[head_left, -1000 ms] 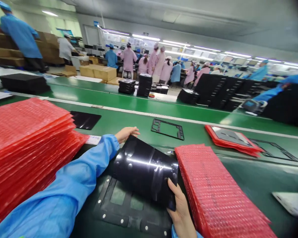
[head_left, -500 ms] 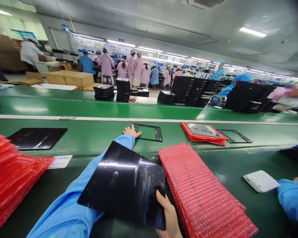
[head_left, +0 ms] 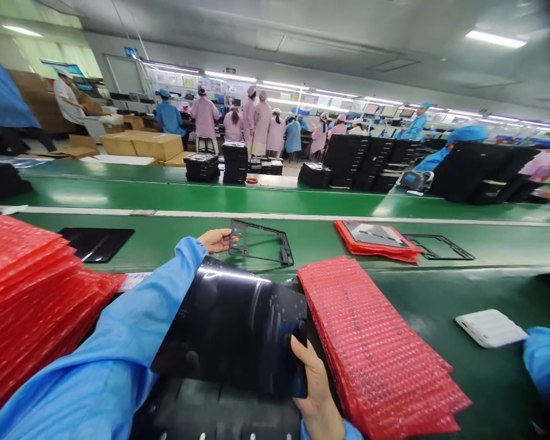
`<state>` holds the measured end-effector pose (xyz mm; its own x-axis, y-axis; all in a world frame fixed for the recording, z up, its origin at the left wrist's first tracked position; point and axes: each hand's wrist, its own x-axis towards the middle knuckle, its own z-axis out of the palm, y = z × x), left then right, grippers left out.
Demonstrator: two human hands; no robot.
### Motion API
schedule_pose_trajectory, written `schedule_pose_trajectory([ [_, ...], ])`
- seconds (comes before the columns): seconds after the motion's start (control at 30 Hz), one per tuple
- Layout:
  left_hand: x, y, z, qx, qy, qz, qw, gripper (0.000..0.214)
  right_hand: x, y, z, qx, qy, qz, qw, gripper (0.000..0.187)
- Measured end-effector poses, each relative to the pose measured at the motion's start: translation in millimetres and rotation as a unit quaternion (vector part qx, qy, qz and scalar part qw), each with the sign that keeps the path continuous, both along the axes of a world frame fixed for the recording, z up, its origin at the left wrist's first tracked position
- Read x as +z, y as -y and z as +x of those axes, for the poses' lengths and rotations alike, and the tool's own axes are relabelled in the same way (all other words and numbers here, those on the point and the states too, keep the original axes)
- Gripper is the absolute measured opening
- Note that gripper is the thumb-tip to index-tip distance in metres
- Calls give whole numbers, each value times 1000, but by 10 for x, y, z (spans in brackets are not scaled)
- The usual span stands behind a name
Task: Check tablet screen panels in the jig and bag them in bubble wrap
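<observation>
Frame (head_left: 285,249), flat a moment ago, tilts up, pinched by the left hand (head_left: 216,241); the right hand (head_left: 319,390) grips the panel (head_left: 238,330), occupying both.

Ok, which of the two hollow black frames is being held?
The frame just beyond the black panel, its left end gripped by the left hand. The other frame, farther right beside the small red stack, has no hand on it.

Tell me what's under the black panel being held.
Under the black panel, the near part of a dark fixture with pale dots shows; the panel covers whatever lies farther back.
</observation>
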<state>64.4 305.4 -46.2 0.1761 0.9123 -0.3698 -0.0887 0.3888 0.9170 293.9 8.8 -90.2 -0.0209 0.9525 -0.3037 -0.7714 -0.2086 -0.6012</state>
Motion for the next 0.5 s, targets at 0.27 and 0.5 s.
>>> schedule_pose_trajectory([
  [0.27,135,1385,-535,100,110,104,983,32,-53,-6,85,-79,41,-29,996,63],
  [0.5,177,2343,-824,100,123,82,984,31,-80,-56,218,-136,72,-50,987,40],
])
